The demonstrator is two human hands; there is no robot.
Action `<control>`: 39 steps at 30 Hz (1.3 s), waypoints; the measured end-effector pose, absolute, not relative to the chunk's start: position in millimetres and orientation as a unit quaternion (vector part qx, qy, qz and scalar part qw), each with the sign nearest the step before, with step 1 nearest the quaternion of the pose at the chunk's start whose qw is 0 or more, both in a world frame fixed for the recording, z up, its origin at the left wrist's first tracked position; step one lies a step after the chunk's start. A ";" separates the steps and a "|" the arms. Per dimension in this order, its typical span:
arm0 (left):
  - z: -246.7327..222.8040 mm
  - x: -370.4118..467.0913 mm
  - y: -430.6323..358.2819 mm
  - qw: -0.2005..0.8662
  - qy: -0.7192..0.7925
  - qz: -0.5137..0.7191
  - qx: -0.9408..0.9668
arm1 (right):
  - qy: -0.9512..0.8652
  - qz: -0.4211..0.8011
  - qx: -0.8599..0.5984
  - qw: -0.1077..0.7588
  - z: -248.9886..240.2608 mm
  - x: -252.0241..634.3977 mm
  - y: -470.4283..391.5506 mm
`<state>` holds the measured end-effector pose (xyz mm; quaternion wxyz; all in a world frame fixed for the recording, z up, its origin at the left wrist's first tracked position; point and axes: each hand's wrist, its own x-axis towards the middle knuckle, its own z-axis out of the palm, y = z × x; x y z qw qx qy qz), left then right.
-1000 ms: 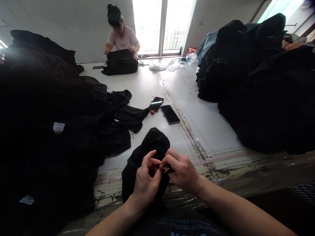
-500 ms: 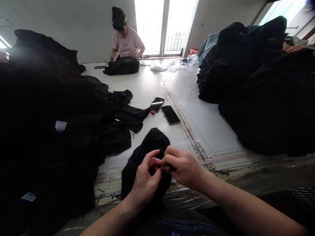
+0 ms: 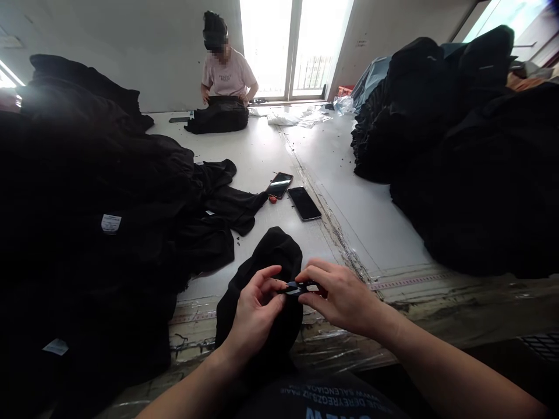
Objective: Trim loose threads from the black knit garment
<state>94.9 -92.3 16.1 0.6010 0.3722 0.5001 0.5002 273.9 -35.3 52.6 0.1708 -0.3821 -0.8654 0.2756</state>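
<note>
A black garment [image 3: 274,249] lies bunched at the table's near edge, under both hands. My left hand [image 3: 253,308] pinches a bit of its dark cloth between thumb and fingertips; the exact spot is hard to make out. In my right hand [image 3: 340,294] is a small pair of thread snips [image 3: 296,288], held between thumb and fingers. Their blades point left and reach the left fingertips, close to the pinched cloth.
Piled black garments [image 3: 131,174] with white labels cover the left side; another tall black pile [image 3: 437,128] fills the right. Two phones [image 3: 304,203] and a small red object [image 3: 272,199] lie mid-table. A co-worker [image 3: 227,73] handles black cloth at the far end.
My right hand has drawn slightly right and turned, so the snips' blades now show plainly. The left hand has barely moved. Across the table, the co-worker's hands have shifted on the cloth.
</note>
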 end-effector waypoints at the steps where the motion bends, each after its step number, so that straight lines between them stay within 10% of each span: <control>1: 16.3 95.4 -92.2 0.600 0.499 0.499 0.378 | -0.865 0.276 -0.381 0.175 51.0 273.0 -36.0; 21: 3.9 101.3 -104.0 0.393 0.571 0.431 0.578 | -0.853 0.305 -0.372 0.202 39.1 279.5 -41.1; 32: -7.8 112.5 -117.9 0.448 0.456 0.295 0.710 | -0.668 0.364 -0.553 0.340 3.0 286.1 14.7; 39: 3.1 66.0 -101.6 0.255 0.580 0.378 0.676 | -0.663 0.432 -0.542 0.284 -37.0 261.5 39.3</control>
